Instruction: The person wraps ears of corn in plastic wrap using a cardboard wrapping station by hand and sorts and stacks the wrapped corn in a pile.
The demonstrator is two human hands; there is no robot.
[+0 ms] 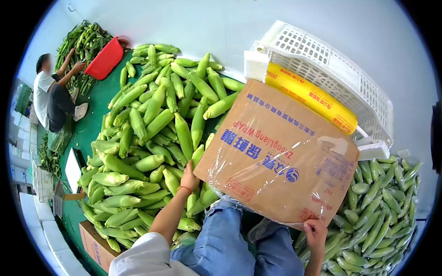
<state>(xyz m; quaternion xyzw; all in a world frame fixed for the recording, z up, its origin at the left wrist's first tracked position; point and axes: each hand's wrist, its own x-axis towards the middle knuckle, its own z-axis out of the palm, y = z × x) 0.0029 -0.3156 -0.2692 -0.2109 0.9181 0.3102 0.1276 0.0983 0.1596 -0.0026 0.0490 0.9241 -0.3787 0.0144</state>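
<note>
My left hand [188,180], with a red string at the wrist, is closed around a green ear of corn [197,156] at the edge of the large heap of husked-on corn [138,161]. Part of that ear is hidden by the fingers. Just to the right, a printed cardboard box [276,156] lies before my knees with clear plastic film [258,184] stretched over its top. At the box's near right corner, my right hand [315,233] pinches the film's edge. A yellow roll of wrap [313,97] rests along the far side of the box.
White plastic crates [322,50] stand behind the roll. On the right lies a pile of film-wrapped corn [377,211]. A person [50,94] crouches at far left beside a red basin [105,60] and leafy corn [83,41]. Another carton [99,246] sits at lower left.
</note>
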